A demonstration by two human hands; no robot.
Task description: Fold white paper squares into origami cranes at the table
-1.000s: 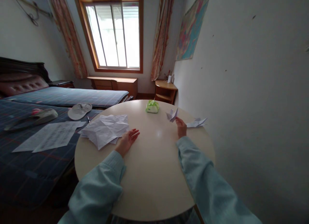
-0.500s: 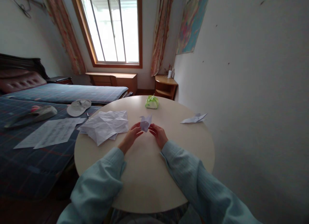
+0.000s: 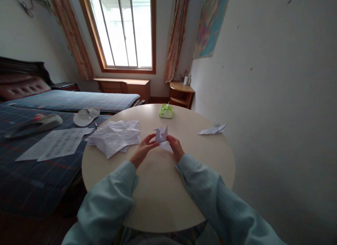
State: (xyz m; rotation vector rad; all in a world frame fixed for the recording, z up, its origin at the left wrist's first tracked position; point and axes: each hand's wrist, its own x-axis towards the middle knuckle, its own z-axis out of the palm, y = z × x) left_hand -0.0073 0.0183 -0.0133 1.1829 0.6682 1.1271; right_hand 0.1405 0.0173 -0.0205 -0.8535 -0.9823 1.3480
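Right now, both your hands are over the middle of the round cream table (image 3: 168, 199), together on a small white folded-paper figure (image 3: 161, 136) with two upright points. Your left hand (image 3: 144, 146) has its thumb and fingers nearly closed, pinching the figure's left side. Your right hand (image 3: 175, 147) is bent in from the other side, thumb and fingertips drawn close together on the figure's right edge. A pale flap of the paper spreads below the points, toward your right fingers; whether it touches the tabletop, you cannot tell from this angle.

Beside your left hand lies a loose pile of creased white paper sheets (image 3: 116, 136), flat and overlapping near the table's left edge. Well apart on your right, close to the opposite edge, rest some pointed white folded-paper pieces (image 3: 214, 129). Beyond your hands, near the far rim, sits a green-and-white soft tissue pack (image 3: 166, 111). Off to your left, printed white pages (image 3: 56, 143) and a pale grey cap (image 3: 86, 116) lie on a dark blue plaid bed (image 3: 28, 181).
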